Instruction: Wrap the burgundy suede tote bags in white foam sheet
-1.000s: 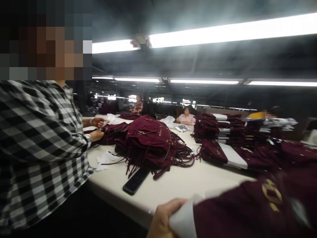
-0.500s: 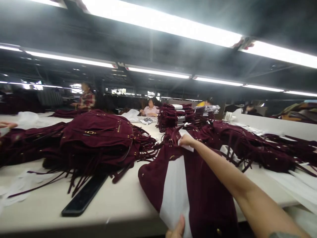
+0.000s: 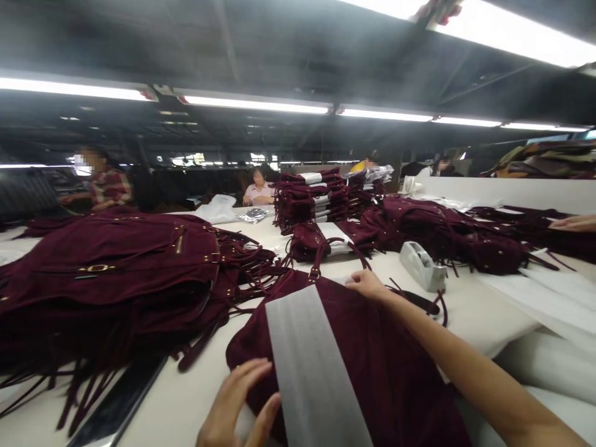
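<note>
A maroon bag [image 3: 372, 347] lies in front of me at the table's near edge, with a wide white paper strip [image 3: 311, 366] across it. My left hand [image 3: 239, 403] is at the strip's left side, thumb and fingers apart, over the bag. Near the bag's top edge, right of its handle, my right hand [image 3: 367, 285] pinches a small whitish piece, too little of it visible to name.
Maroon bags [image 3: 121, 273] are heaped at left, with a dark flat object [image 3: 121, 397] below. Behind stands a stack of wrapped bags [image 3: 310, 198]. A tape dispenser [image 3: 421, 267] and more bags [image 3: 442, 230] lie right. People sit or stand beyond; another person's hand [image 3: 575, 223] shows far right.
The view has turned right. My left hand has let go of the strip's lower end and opened. The strip now lies flatter on the bag, and the tape dispenser is in fuller view.
</note>
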The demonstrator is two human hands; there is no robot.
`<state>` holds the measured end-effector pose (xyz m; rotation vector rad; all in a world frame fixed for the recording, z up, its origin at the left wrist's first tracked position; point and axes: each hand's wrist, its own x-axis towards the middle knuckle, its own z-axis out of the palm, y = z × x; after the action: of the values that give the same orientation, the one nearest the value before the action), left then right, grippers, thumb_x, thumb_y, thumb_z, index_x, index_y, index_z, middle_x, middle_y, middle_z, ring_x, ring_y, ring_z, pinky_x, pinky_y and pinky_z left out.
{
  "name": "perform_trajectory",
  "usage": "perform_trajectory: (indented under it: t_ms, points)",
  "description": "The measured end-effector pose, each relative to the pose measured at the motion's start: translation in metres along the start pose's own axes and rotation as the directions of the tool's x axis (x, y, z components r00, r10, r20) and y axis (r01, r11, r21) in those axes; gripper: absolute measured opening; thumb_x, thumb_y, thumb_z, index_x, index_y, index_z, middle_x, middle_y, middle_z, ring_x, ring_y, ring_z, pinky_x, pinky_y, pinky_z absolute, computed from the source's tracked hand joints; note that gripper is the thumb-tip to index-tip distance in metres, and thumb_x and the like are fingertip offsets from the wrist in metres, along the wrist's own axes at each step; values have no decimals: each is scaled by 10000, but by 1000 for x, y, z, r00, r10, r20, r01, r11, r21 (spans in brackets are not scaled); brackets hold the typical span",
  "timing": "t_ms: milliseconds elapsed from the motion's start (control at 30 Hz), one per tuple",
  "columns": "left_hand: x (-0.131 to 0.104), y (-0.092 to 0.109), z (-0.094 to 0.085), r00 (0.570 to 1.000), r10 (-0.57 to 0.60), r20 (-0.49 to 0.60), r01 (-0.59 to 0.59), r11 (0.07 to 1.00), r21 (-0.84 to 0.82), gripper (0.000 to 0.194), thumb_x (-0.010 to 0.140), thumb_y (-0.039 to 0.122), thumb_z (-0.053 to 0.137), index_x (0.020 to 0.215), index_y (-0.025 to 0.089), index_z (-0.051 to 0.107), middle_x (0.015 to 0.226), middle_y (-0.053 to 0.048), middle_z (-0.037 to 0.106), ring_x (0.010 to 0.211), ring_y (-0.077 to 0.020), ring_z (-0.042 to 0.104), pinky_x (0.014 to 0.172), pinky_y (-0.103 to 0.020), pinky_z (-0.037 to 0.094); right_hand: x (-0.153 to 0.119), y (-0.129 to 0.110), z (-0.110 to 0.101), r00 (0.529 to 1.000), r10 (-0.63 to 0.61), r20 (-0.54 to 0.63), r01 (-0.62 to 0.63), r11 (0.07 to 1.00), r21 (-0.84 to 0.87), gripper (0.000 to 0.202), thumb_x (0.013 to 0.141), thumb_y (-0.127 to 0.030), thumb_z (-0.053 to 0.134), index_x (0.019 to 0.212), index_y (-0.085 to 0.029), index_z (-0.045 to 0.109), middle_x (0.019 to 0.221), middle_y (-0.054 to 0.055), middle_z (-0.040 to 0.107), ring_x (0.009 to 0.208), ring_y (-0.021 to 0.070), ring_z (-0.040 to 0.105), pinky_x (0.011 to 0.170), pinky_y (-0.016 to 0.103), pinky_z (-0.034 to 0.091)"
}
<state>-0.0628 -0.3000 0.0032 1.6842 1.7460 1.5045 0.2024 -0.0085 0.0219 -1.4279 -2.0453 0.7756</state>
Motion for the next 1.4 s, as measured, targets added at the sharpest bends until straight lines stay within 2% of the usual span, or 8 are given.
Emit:
perform_trajectory:
  t_ms: [167,267,400,567,900,1067,1233,1400]
  points:
    - [64,8,48,961,-127,244,24,922,386,900,789,524,608,1486,76,256,1547,-212,288,1441,-341,256,1157,-495,297,-47,12,-29,997,-22,78,20,999,34,185,719,-257,625,799,-165,764,815,66,738,790,225,662,750,301,477]
    - [79,-6,72,917,-266,297,67,837,543,929,795,377,596,1514,49,106,1500,-235,348,1399,-339,335,1109,-459,340,-104,35,-35,991,-87,-102,90,996,23,275,758,-342,626,961,-208,753,1030,87,717,989,272,646,931,378,467]
    - [83,-19,68,861,-322,394,3,779,628,644,764,324,616,1335,64,467,1136,-146,624,1139,-304,543,969,-388,414,-193,80,-17,866,156,-475,-99,985,143,661,763,-546,626,1323,-203,550,1304,132,578,1230,319,528,1073,467,397]
    - [98,-24,59,786,-301,541,-138,767,627,233,789,345,588,897,143,629,950,-96,632,972,-281,553,866,-370,408,-262,96,33,878,454,-152,-251,706,662,876,830,-623,548,1513,-168,242,1401,173,512,1218,282,569,972,375,514]
    - [71,-26,50,834,-332,441,-75,723,687,293,898,241,454,1123,113,592,1105,-130,663,1052,-263,597,954,-364,407,-190,62,4,888,302,-345,-49,810,584,572,636,-362,686,1172,-160,706,1153,97,697,954,257,669,887,376,547]
    - [29,-27,40,871,-344,350,-34,669,742,396,922,245,366,1238,91,549,1178,-159,657,1088,-276,621,938,-366,457,-148,67,-20,958,220,-184,-87,833,546,543,619,-247,678,1153,-153,714,819,46,733,715,191,644,707,331,554]
    - [4,-25,38,879,-374,295,47,685,727,435,931,308,294,1259,127,516,1167,-168,673,1078,-311,646,876,-400,495,-138,86,-21,984,176,-4,-139,790,597,534,626,-262,702,1148,-153,713,1034,88,735,892,243,679,809,366,551]
    - [25,0,28,941,-306,148,173,805,567,432,911,432,315,1197,159,490,1077,-163,700,1046,-314,658,842,-395,502,-183,79,-31,896,204,-394,-21,906,422,444,797,-526,617,1060,-189,738,1149,103,689,1067,277,641,940,385,519]
